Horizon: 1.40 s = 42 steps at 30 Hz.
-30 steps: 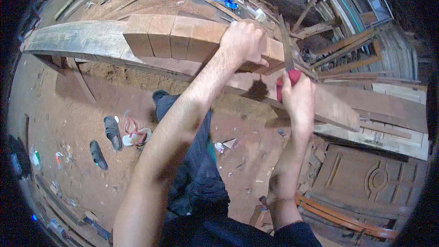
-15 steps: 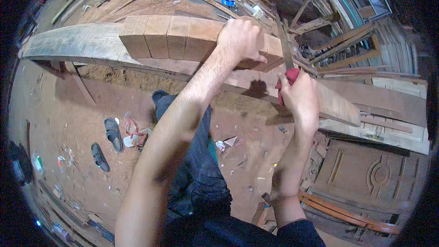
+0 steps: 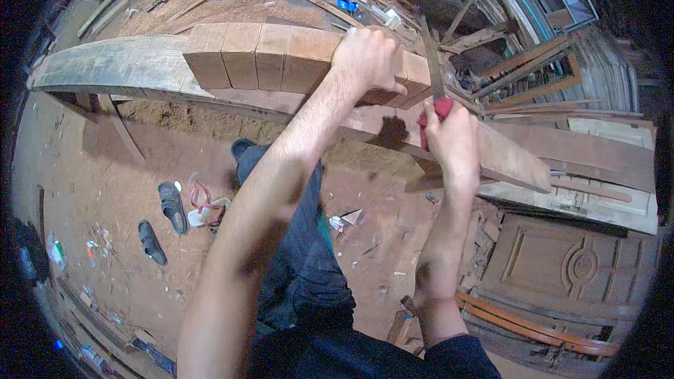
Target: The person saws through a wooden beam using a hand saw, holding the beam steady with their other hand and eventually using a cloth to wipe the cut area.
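Left hand point(image 3: 368, 56) pressed flat-fingered on the right end of the wood blocks point(image 3: 281, 56) lined along the bench point(image 3: 119, 63), right hand point(image 3: 449, 137) just beside, fisted round the red-handled saw point(image 3: 432, 81), blade upright across that row.

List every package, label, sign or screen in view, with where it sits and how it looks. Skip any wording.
Blue and white packet: on the sawdust-strewn bench top beyond the row of wooden blocks, small, flat, crumpled.
White wrapper with green and red: on the dirt floor at far left, crumpled.
Small white and teal scrap: on the floor beside the person's leg.
No signs or screens show.
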Each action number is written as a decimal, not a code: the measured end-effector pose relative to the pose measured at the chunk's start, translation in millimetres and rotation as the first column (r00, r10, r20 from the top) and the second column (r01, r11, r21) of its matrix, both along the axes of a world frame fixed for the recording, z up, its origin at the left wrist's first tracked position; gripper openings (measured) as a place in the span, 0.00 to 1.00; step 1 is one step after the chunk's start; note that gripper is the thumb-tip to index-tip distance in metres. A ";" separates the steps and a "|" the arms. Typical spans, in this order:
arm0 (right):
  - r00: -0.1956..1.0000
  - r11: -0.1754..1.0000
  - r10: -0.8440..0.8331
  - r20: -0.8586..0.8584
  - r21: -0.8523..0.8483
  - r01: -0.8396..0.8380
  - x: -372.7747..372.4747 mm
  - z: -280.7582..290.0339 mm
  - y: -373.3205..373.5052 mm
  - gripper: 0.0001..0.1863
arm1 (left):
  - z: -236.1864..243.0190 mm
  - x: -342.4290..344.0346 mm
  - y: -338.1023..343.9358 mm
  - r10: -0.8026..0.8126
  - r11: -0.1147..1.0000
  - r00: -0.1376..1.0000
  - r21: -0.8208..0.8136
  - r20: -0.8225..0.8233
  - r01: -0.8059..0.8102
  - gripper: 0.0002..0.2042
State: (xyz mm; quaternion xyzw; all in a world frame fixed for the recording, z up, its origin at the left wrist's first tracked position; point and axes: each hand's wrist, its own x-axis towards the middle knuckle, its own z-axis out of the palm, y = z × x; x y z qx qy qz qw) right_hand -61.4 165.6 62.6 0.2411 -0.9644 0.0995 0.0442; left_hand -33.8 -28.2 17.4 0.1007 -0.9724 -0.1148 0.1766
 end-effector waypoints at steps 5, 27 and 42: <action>0.988 0.996 0.003 0.153 -0.088 0.011 19.8 20.1 11.8 0.19 | -9.7 1.2 1.6 -0.001 1.000 0.999 0.006 -0.054 0.001 0.37; 0.989 0.999 0.010 0.146 -0.032 -0.006 6.9 16.3 -0.1 0.15 | -5.1 -2.3 0.4 -0.007 1.000 1.000 0.003 -0.005 0.007 0.36; 0.996 0.991 -0.031 0.080 0.130 0.020 5.5 10.9 0.9 0.16 | -4.3 -1.9 0.0 -0.016 1.000 0.997 0.002 -0.077 0.016 0.36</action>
